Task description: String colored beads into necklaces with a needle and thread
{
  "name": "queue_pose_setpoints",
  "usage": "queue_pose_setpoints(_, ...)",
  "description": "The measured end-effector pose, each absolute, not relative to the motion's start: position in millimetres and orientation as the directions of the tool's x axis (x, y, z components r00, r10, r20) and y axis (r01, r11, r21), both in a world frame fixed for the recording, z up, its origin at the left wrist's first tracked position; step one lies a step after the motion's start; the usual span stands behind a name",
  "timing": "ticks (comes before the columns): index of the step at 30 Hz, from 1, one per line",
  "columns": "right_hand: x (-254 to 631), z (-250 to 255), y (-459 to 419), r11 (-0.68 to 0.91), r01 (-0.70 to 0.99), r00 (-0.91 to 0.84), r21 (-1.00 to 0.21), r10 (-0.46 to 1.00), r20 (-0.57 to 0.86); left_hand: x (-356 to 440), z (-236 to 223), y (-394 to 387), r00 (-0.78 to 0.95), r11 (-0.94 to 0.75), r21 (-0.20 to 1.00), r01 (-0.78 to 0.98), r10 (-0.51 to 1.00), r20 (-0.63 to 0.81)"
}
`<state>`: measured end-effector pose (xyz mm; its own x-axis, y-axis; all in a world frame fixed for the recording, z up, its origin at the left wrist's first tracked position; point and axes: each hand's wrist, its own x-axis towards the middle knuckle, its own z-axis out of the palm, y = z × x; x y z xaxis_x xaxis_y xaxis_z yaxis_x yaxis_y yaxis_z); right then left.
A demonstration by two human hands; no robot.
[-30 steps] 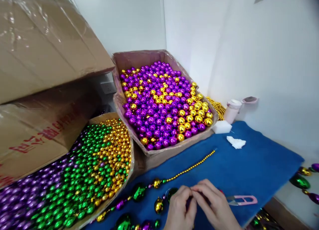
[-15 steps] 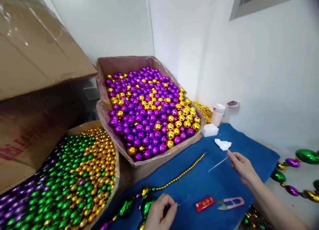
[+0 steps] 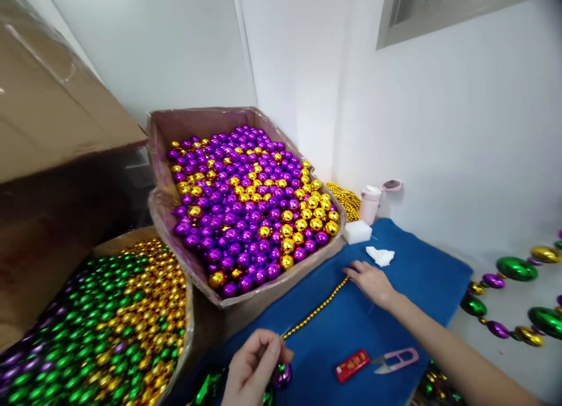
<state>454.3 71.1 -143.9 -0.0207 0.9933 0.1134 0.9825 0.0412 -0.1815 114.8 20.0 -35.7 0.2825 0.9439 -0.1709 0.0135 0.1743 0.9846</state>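
My left hand (image 3: 257, 368) is closed in a pinch at the bottom middle, with a bit of thin thread at its fingertips. Beside and partly under it lie larger shiny beads, among them a purple bead (image 3: 282, 375) and a green bead (image 3: 208, 388). A strand of small gold beads (image 3: 322, 306) runs diagonally over the blue cloth from near my left fingertips to my right hand (image 3: 369, 282). The right fingers are closed at the strand's far end, where they cover its tip.
A box of purple and gold balls (image 3: 246, 300) stands behind the cloth (image 3: 430, 271). Green, gold and purple beads (image 3: 132, 312) fill a box at left. On the cloth are a red packet (image 3: 352, 366), pink-handled thread snips (image 3: 397, 360), white tissue (image 3: 380, 256) and a white block (image 3: 357, 232).
My right hand has moved left from beside the tissue to the gold strand's far end; the thin needle-like rod no longer shows in its fingers. My left hand has shifted slightly left. The view has turned right.
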Motion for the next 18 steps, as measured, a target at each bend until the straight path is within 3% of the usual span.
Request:
queue_pose_setpoints(4,447,-141,83,0.101,0.984,-0.088,-0.144,0.992,0.092,103,-25,22,0.201,0.279,0.943,-0.182,0.949,-0.242)
queue_pose_setpoints(8,433,-113,72,0.148,0.97,-0.131,-0.195,0.987,0.094,87,-23,24,0.144,0.298,0.919,-0.257,0.953,-0.268)
queue_pose_setpoints(14,360,-9,28,0.517,0.826,-0.511,-0.223,0.855,0.09,81,-18,27,0.077,0.208,0.977,-0.05,0.976,-0.204)
queue_pose_setpoints(18,303,43,17,0.779,0.613,-0.786,-0.132,0.619,0.001,93,-20,29,0.244,0.073,0.984,0.161,0.963,-0.111)
